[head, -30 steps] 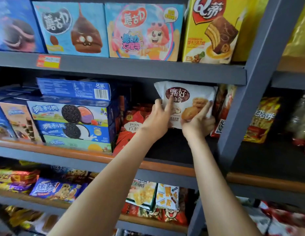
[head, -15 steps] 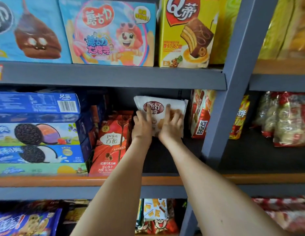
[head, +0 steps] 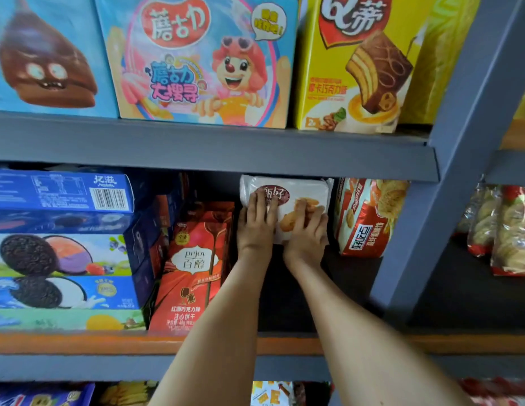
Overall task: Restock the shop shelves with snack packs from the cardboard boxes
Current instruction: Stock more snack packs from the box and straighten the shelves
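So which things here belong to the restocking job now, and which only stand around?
In the job: white cookie pack, left hand and right hand pressing on its front, middle shelf.
Just standing about: red Pejoy box, Oreo boxes, yellow cake box, red snack bag.

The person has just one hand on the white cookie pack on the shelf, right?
Not quite: both hands are on it. The head view shows the left hand and the right hand side by side, fingers pressed flat against the white cookie pack on the shelf.
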`<action>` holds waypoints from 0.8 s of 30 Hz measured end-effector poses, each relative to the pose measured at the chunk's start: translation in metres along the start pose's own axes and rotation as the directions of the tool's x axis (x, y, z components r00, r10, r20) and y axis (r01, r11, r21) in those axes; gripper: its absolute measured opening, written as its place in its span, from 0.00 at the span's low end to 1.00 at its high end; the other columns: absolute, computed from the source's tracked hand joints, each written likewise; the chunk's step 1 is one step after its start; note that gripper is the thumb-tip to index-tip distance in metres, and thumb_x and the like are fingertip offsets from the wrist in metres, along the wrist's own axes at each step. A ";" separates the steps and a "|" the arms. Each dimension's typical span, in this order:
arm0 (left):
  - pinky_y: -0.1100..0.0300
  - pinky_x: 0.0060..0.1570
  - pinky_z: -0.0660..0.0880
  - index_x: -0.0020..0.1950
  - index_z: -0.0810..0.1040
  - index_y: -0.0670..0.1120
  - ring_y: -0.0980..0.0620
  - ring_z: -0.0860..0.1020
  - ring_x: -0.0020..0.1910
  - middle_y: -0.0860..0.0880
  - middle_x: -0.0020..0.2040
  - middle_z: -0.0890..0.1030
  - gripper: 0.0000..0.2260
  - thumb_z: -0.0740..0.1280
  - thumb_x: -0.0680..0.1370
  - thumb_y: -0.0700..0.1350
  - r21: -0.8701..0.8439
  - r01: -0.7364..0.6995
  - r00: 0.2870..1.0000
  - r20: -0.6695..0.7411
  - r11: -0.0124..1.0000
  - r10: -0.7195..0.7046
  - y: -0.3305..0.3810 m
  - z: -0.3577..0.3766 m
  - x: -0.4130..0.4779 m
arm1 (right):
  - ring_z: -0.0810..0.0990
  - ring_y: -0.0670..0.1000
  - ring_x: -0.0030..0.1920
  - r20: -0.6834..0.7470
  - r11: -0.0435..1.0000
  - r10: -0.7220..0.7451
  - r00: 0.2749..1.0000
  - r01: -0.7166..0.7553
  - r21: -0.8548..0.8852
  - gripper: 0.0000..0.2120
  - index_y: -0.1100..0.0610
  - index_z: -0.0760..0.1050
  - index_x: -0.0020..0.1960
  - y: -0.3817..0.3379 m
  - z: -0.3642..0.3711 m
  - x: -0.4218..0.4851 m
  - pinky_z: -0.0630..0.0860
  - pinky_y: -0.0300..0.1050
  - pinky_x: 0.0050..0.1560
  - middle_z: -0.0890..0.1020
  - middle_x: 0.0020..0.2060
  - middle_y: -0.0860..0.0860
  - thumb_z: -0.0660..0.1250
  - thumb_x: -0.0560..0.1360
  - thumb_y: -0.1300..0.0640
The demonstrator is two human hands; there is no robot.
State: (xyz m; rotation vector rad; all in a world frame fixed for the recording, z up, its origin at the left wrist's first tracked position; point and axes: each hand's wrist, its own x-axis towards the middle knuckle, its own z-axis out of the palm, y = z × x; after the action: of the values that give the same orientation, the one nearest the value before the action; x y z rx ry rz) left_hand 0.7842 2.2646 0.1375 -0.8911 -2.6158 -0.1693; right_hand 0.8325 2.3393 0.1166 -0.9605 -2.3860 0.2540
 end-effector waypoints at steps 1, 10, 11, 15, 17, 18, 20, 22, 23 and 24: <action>0.51 0.75 0.49 0.78 0.36 0.47 0.43 0.38 0.77 0.41 0.78 0.36 0.28 0.49 0.84 0.42 -0.009 -0.002 1.000 -0.013 1.000 0.002 0.001 0.003 0.000 | 0.43 0.60 0.77 -0.006 1.000 0.007 1.000 -0.007 0.001 0.35 0.49 0.38 0.78 -0.001 0.001 0.000 0.57 0.56 0.71 0.42 0.77 0.60 0.57 0.80 0.56; 0.50 0.76 0.49 0.79 0.39 0.49 0.44 0.37 0.77 0.42 0.77 0.34 0.29 0.52 0.82 0.41 -0.031 -0.028 0.995 0.098 0.999 0.031 -0.007 -0.011 -0.016 | 0.50 0.60 0.76 -0.002 0.993 0.058 0.998 -0.058 0.108 0.31 0.53 0.42 0.78 -0.017 0.006 -0.012 0.59 0.60 0.70 0.49 0.76 0.60 0.55 0.82 0.52; 0.51 0.76 0.48 0.79 0.41 0.50 0.45 0.36 0.77 0.43 0.77 0.34 0.29 0.52 0.83 0.40 -0.030 -0.029 0.991 0.131 0.999 0.033 -0.008 -0.014 -0.020 | 0.50 0.59 0.76 0.019 0.989 0.055 0.998 -0.057 0.134 0.30 0.54 0.43 0.78 -0.021 0.004 -0.016 0.60 0.60 0.70 0.49 0.76 0.59 0.54 0.82 0.53; 0.51 0.76 0.50 0.79 0.47 0.50 0.48 0.42 0.78 0.48 0.79 0.40 0.24 0.50 0.84 0.44 -0.001 0.016 0.982 0.189 1.000 -0.016 -0.011 -0.032 -0.032 | 0.51 0.59 0.75 0.173 0.959 0.033 0.984 -0.080 0.273 0.29 0.55 0.47 0.77 -0.031 -0.010 -0.026 0.64 0.57 0.68 0.49 0.75 0.59 0.56 0.80 0.53; 0.52 0.74 0.55 0.79 0.51 0.47 0.47 0.50 0.78 0.47 0.79 0.48 0.23 0.49 0.84 0.46 -0.007 0.071 0.983 0.168 0.997 -0.069 -0.013 -0.047 -0.043 | 0.57 0.61 0.73 0.261 0.898 0.019 0.965 -0.131 0.420 0.27 0.58 0.50 0.76 -0.038 -0.025 -0.034 0.66 0.58 0.66 0.54 0.74 0.60 0.55 0.81 0.53; 0.52 0.73 0.57 0.78 0.55 0.46 0.46 0.55 0.77 0.46 0.78 0.53 0.22 0.51 0.83 0.45 -0.015 0.084 0.985 0.152 0.996 -0.081 -0.014 -0.056 -0.049 | 0.61 0.62 0.71 0.295 0.848 0.012 0.956 -0.166 0.503 0.25 0.60 0.54 0.75 -0.041 -0.033 -0.037 0.67 0.59 0.65 0.59 0.72 0.61 0.54 0.81 0.53; 0.52 0.72 0.60 0.76 0.62 0.46 0.46 0.59 0.75 0.46 0.76 0.60 0.21 0.54 0.83 0.45 -0.066 0.125 0.987 0.114 0.990 -0.117 -0.010 -0.083 -0.071 | 0.67 0.63 0.67 0.333 0.746 -0.017 0.943 -0.210 0.632 0.22 0.64 0.60 0.72 -0.044 -0.052 -0.049 0.68 0.58 0.64 0.66 0.68 0.63 0.52 0.82 0.55; 0.52 0.71 0.62 0.73 0.68 0.46 0.47 0.63 0.73 0.46 0.74 0.66 0.19 0.54 0.82 0.46 -0.166 0.165 0.986 0.024 0.972 -0.163 -0.005 -0.107 -0.101 | 0.67 0.63 0.66 0.295 0.694 -0.175 0.939 -0.095 0.713 0.23 0.66 0.63 0.70 -0.043 -0.069 -0.065 0.66 0.56 0.64 0.67 0.67 0.65 0.58 0.79 0.55; 0.52 0.69 0.64 0.71 0.72 0.45 0.46 0.67 0.70 0.45 0.71 0.70 0.20 0.53 0.81 0.47 -0.215 0.177 0.979 -0.066 0.960 -0.195 -0.002 -0.115 -0.118 | 0.67 0.64 0.65 0.240 0.665 -0.278 0.930 0.007 0.747 0.24 0.66 0.64 0.70 -0.043 -0.076 -0.075 0.66 0.56 0.63 0.67 0.66 0.65 0.62 0.77 0.56; 0.52 0.67 0.68 0.68 0.74 0.44 0.45 0.71 0.67 0.43 0.68 0.73 0.21 0.53 0.78 0.47 -0.253 0.197 0.960 -0.149 0.947 -0.239 0.001 -0.122 -0.136 | 0.68 0.64 0.64 0.171 0.607 -0.347 0.922 0.082 0.791 0.24 0.66 0.65 0.69 -0.043 -0.084 -0.087 0.66 0.55 0.63 0.68 0.66 0.64 0.64 0.76 0.58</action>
State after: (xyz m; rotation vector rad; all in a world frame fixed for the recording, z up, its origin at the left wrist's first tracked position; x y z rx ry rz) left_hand 0.9221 2.1606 0.1983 -0.6205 -2.5542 -0.6027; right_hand 0.9058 2.2462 0.1654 -0.2036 -2.2369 1.3060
